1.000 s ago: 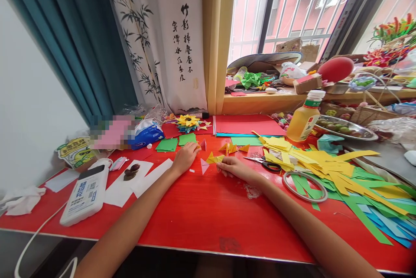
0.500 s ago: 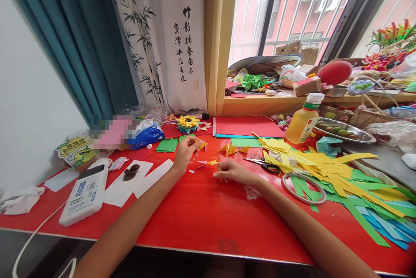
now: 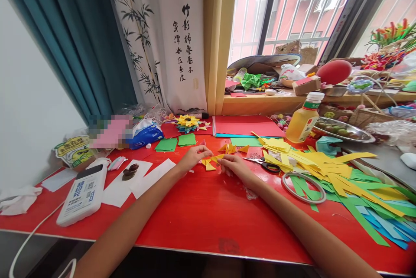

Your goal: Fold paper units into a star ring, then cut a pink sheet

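Note:
Over the middle of the red table [image 3: 182,230], my left hand [image 3: 194,158] and my right hand [image 3: 236,168] have come close together. Between their fingertips is a folded yellow paper piece [image 3: 208,165], joined or overlapping with other small yellow folds. The fingers of both hands are pinched at this yellow paper; the exact grip is too small to make out. Just behind my right hand lie more folded yellow paper pieces [image 3: 230,148]. A round ornament of folded yellow and blue paper [image 3: 187,123] sits farther back.
Scissors [image 3: 271,167], a tape roll [image 3: 321,200] and yellow paper strips [image 3: 325,167] lie to the right, with a juice bottle [image 3: 302,119] behind. Red paper sheets [image 3: 248,126] and green paper squares [image 3: 166,145] are at the back. A white power bank [image 3: 82,195] lies left.
My left hand has moved down and right toward my right hand, bringing the yellow paper with it. My right hand's fingers have risen slightly to meet the yellow paper.

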A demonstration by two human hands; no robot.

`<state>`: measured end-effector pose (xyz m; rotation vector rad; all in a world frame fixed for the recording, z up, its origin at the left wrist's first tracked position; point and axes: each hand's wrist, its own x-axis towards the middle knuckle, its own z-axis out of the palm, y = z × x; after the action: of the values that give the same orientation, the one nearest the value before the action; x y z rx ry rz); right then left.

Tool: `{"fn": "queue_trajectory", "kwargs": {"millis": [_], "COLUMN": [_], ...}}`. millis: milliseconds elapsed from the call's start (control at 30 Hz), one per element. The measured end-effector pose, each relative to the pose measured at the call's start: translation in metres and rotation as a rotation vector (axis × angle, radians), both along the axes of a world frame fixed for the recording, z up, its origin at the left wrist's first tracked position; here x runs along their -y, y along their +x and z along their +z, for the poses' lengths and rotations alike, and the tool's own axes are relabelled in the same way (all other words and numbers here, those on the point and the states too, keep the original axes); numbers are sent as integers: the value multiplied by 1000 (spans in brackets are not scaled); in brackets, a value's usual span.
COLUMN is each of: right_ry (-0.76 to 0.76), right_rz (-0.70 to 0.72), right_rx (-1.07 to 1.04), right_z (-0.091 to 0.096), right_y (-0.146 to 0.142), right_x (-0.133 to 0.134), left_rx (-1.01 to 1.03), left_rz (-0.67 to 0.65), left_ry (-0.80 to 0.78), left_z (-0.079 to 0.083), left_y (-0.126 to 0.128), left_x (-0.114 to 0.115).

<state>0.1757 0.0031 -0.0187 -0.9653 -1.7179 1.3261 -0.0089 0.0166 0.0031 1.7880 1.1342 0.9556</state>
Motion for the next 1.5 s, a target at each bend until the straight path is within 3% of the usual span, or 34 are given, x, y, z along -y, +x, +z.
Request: {"fn": "queue_trajectory", "kwargs": {"millis": [100,167,367,600,800,1000,1200,1333,1500], "right_ry": [-4,-12,-27,-22,-36,1,47,62,76], "right_rz": [-57,-78,-138,-213,-253,-309,-321,-297,-272], "right_rx": [-33,-47,-73,-65,-68,-63,-62,-77,-40], "right_z": [-2,-3,-7,-5,0,-2,-5,-9,-11], "right_y": [1,1,1,2,1,3,3,0,0], "right_x": [-2,-4,-6,-6,-4,-5,-6,-7,-9], "left_rx": [-105,-174,-240,-242,-141,-258,-297,-463,-579], "left_rz": [93,124,28,-56,-17,36,263,192,184], "left_ry": [108,84,-80,-162,-163,-34,243,444,416], "left_z": [-3,-6,-12,-5,-5,-11,-17,-18,-24], "left_y": [-9,-15,-24,-25,-25,-32,-28,-23,-23], "left_x": [-11,-17,-21,-13,-14,-22,-27,-23,-29]}}
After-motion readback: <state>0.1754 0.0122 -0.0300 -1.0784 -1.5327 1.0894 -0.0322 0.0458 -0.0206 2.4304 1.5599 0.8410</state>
